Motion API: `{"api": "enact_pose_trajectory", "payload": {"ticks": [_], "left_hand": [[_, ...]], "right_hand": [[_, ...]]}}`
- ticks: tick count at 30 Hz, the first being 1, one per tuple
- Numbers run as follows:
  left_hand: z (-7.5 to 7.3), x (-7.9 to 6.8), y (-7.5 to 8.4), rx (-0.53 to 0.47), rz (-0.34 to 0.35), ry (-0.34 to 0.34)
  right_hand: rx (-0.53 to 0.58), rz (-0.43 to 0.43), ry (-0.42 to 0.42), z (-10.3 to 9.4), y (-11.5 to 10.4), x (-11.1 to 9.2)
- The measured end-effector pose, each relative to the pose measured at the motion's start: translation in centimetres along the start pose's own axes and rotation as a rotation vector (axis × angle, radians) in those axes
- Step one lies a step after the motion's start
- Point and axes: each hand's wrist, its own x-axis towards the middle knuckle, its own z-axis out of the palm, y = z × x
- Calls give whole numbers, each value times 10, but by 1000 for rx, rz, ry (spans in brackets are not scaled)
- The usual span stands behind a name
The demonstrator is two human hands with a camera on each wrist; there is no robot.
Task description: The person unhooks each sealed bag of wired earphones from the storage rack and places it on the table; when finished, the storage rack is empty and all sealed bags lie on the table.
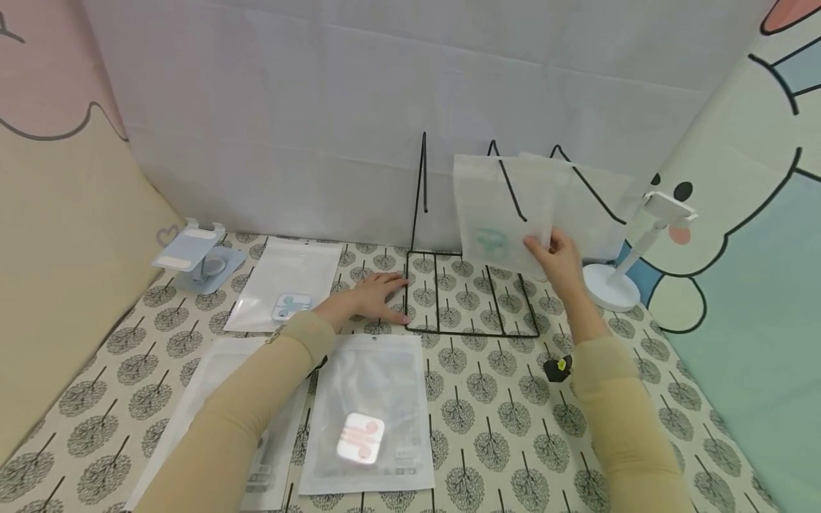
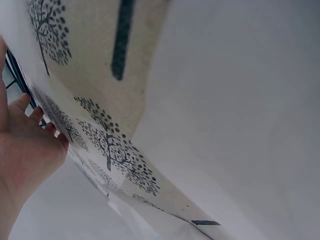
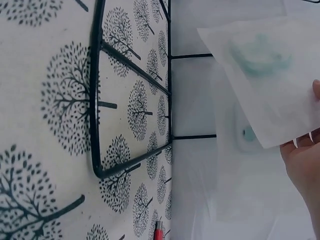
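A black wire rack [image 1: 471, 333] with three tall hooks stands at the back of the table. My left hand [image 1: 375, 296] rests on the left side of its base, fingers spread and thumb at the front corner. With thumb and fingers my right hand [image 1: 559, 267] pinches the lower right edge of a frosted zip bag [image 1: 477, 206]. That bag hangs at the middle hook, and a green item shows through it. In the right wrist view the bag [image 3: 280, 105] tilts away from another frosted bag [image 3: 240, 175] behind it. This second bag [image 1: 593, 228] is at the right hook.
Left of the rack lies a zip bag [image 1: 291, 263] with blue-printed earphones. One with pink-printed earphones [image 1: 372, 377] lies in front, beside another bag [image 1: 214, 363] partly under my left arm. A blue phone stand [image 1: 192, 246] is at back left, a white one [image 1: 613, 285] at right.
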Motion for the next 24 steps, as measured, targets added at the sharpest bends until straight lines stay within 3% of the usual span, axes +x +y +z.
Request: {"api": "enact_pose_trajectory", "payload": {"ticks": [10,18,24], "left_hand": [[-1,0,-1,-1,4,4],[0,1,-2,-4,0,-4],[1,2,-2,-5,1,-6]], "right_hand": [[111,-148,116,-10,-26,-19],[75,-319,279,-15,-36,-32],[63,-343,341,-20,-37,-36]]}}
